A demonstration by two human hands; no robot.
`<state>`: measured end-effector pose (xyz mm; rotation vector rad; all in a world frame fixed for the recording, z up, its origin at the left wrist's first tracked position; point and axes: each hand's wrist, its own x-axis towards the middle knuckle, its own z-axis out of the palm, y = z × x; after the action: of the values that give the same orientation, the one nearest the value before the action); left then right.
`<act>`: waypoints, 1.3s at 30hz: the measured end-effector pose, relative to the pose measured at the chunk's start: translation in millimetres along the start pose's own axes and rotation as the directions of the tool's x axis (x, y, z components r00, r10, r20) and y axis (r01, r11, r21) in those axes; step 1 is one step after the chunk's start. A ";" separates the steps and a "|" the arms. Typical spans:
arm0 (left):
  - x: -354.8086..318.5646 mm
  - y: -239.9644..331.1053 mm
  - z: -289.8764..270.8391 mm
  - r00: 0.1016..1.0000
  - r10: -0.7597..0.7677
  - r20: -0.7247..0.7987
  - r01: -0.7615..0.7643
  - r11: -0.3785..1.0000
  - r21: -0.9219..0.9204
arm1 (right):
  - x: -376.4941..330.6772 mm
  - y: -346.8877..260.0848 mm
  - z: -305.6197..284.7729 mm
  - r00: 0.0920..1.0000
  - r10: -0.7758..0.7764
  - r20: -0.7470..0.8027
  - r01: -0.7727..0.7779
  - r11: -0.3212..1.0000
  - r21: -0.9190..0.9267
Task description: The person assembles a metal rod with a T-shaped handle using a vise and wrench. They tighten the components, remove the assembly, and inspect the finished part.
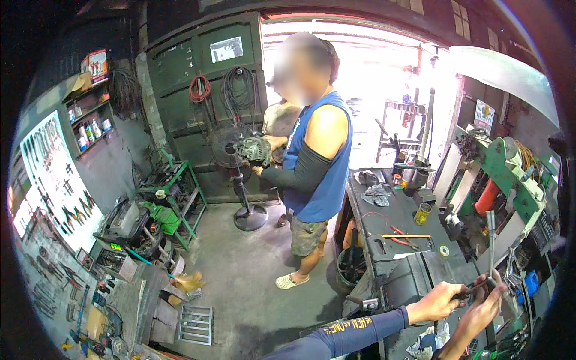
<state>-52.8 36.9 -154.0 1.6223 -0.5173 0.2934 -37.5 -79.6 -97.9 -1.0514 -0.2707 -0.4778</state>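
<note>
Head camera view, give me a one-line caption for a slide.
In a cluttered workshop, both hands, left hand and right hand, grip a long metal tool over a dark workbench while a person holds an alternator.

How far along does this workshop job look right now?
Done: nothing finished shows. In hand: the left hand and right hand both grip a long metal T-shaped wrench standing upright over the dark cluttered workbench. Left: unclear; red-handled pliers lie out, and a co-worker holds a grey metal motor part.
</note>
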 end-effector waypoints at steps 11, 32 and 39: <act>1.8 -10.2 8.2 0.973 0.192 -0.126 -0.196 0.980 -0.026 | 3.9 15.1 -32.0 0.982 0.037 0.185 -0.017 0.994 -0.105; 3.5 10.1 -7.5 0.997 0.051 0.061 -0.057 0.994 0.093 | 31.8 0.2 -13.9 0.947 0.267 0.178 -0.297 0.939 0.174; 7.1 -13.3 2.0 0.996 0.082 0.028 -0.083 0.996 0.033 | 33.6 11.7 -9.6 0.944 0.216 0.250 -0.233 0.972 0.038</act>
<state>-40.4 34.6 -162.4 1.6424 -0.6027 0.3444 -2.7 -91.6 -96.8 -1.0616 -0.3776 -0.1312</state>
